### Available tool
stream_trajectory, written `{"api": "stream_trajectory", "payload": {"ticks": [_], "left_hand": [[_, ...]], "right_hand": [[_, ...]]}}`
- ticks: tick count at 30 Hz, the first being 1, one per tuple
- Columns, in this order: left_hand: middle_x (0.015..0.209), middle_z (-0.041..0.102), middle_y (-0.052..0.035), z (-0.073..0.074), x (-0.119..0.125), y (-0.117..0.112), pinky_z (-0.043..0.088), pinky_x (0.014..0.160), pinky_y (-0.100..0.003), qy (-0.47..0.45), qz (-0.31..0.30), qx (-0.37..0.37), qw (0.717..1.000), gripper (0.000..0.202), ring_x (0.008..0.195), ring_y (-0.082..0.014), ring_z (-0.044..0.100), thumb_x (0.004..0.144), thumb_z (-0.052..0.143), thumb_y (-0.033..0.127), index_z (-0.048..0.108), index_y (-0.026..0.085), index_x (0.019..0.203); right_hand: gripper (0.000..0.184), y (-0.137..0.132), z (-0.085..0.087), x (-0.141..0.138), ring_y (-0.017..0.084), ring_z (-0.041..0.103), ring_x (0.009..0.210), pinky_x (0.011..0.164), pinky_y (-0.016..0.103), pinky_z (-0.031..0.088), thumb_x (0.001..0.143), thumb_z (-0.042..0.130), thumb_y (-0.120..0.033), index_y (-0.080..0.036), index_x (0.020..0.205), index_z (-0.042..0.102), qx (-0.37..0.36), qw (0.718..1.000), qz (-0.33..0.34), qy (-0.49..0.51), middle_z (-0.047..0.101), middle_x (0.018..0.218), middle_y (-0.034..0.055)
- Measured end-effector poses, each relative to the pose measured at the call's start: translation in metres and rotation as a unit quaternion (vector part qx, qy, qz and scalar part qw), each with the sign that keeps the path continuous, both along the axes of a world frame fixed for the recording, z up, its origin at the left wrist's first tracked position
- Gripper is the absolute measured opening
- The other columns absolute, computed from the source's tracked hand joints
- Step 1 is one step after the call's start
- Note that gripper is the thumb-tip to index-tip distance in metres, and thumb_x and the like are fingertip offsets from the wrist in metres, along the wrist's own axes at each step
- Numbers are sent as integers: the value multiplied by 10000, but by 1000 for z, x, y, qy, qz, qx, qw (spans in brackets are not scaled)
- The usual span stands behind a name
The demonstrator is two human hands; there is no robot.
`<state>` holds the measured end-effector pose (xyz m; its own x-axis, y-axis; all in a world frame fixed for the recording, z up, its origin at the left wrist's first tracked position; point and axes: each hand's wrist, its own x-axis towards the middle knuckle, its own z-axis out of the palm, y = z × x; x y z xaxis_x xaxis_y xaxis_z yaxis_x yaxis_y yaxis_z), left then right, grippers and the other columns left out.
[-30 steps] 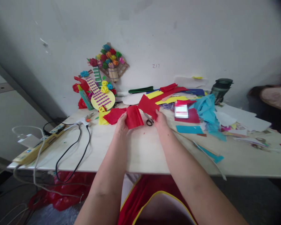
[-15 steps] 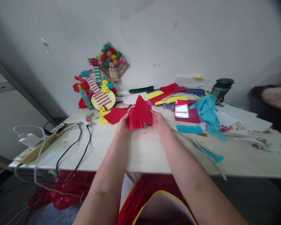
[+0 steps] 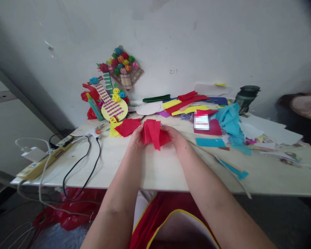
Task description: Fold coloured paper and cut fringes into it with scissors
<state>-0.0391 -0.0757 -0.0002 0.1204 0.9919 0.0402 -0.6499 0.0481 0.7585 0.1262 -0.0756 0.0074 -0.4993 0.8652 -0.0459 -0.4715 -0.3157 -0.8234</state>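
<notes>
Red crepe paper (image 3: pixel 153 133) hangs in loose folds between my two hands, just above the table. My left hand (image 3: pixel 137 136) is closed on its left side, and my right hand (image 3: pixel 173 134) grips its right side; most of the fingers are hidden behind the paper. Close by on the left, more red paper (image 3: pixel 128 127) lies over a yellow piece (image 3: pixel 114 130). A paper-flower guitar (image 3: pixel 114 110) leans at the back left, with a green glue bottle (image 3: pixel 94 108) beside it.
A power strip (image 3: pixel 45 160) and a glue gun (image 3: pixel 94 132) with a looping black cord lie on the left. Coloured paper sheets (image 3: pixel 189 107) are piled along the wall. Blue crumpled paper (image 3: pixel 228 119), scraps and a dark bottle (image 3: pixel 246 98) stand at the right.
The raised triangular flap of the red paper has come down, and its tip now points toward me. Both hands stay in nearly the same place.
</notes>
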Motion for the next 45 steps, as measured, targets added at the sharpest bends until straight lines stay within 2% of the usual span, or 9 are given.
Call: {"api": "stream_trajectory", "payload": {"ticks": [3, 11, 16, 23, 28, 35, 39, 42, 45], "left_hand": [[920, 686, -83, -2, -1, 3, 419, 956, -401, -1, 19, 3, 1000, 227, 1049, -260, 584, 710, 645, 261, 619, 152, 908], [848, 694, -72, 0, 3, 1, 468, 901, -378, 10, 72, -24, 997, 218, 976, -244, 622, 718, 649, 250, 610, 157, 911], [940, 687, -93, 5, 6, -4, 517, 832, -366, 37, 52, -48, 997, 364, 922, -237, 645, 734, 657, 386, 586, 166, 1016], [978, 674, -82, -4, 3, 6, 528, 788, -331, 137, 155, -75, 975, 487, 804, -175, 662, 718, 646, 148, 513, 187, 1185], [1120, 641, -5, -4, 3, 6, 502, 843, -340, 109, 113, 35, 987, 697, 858, -154, 652, 680, 586, 77, 434, 353, 1302], [1013, 676, -112, -5, 3, 5, 412, 938, -346, 210, 66, 73, 973, 350, 1060, -268, 571, 641, 696, 297, 700, 137, 953], [944, 682, -105, -7, 8, 1, 443, 862, -343, 296, 8, 99, 950, 408, 957, -266, 604, 614, 738, 376, 695, 142, 945], [878, 684, -91, -7, 12, 0, 467, 776, -323, 362, -30, 132, 922, 363, 830, -235, 617, 594, 755, 338, 695, 141, 893], [855, 682, -81, -8, 13, 1, 470, 733, -305, 362, -42, 142, 921, 344, 768, -212, 609, 569, 763, 269, 692, 139, 879]], "right_hand": [[119, -2, 3, 1, 172, 620, 584, 569, 293, 491, 705, 601, -178, -168, 823, 586, 9, 999, -36, -24, 663, 684, 29], [183, 15, -7, -1, 136, 550, 504, 501, 247, 419, 575, 645, -173, -193, 593, 463, 8, 965, -259, -29, 593, 520, -30], [96, 21, -12, -5, 108, 463, 443, 464, 228, 354, 517, 563, -141, -189, 557, 491, 54, 945, -306, -103, 517, 435, -63], [18, 27, -18, -5, 108, 426, 475, 470, 228, 334, 525, 513, -185, -193, 530, 497, 129, 895, -362, -225, 477, 446, -68], [29, 28, -17, -4, 127, 449, 519, 510, 247, 361, 551, 515, -204, -198, 528, 498, 170, 855, -396, -289, 491, 482, -50], [96, 18, -8, -4, 161, 462, 576, 604, 284, 376, 612, 516, -246, -224, 546, 449, 233, 775, -449, -379, 530, 534, -13], [144, 15, -7, -7, 175, 482, 605, 654, 301, 381, 637, 525, -248, -232, 544, 417, 266, 740, -454, -420, 535, 556, -1], [126, 15, -9, -10, 181, 495, 623, 667, 308, 384, 640, 513, -217, -229, 561, 416, 281, 723, -441, -452, 551, 592, 7], [118, 16, -12, -12, 189, 503, 646, 679, 316, 386, 640, 509, -206, -230, 568, 419, 288, 720, -434, -458, 557, 606, 14]]}}
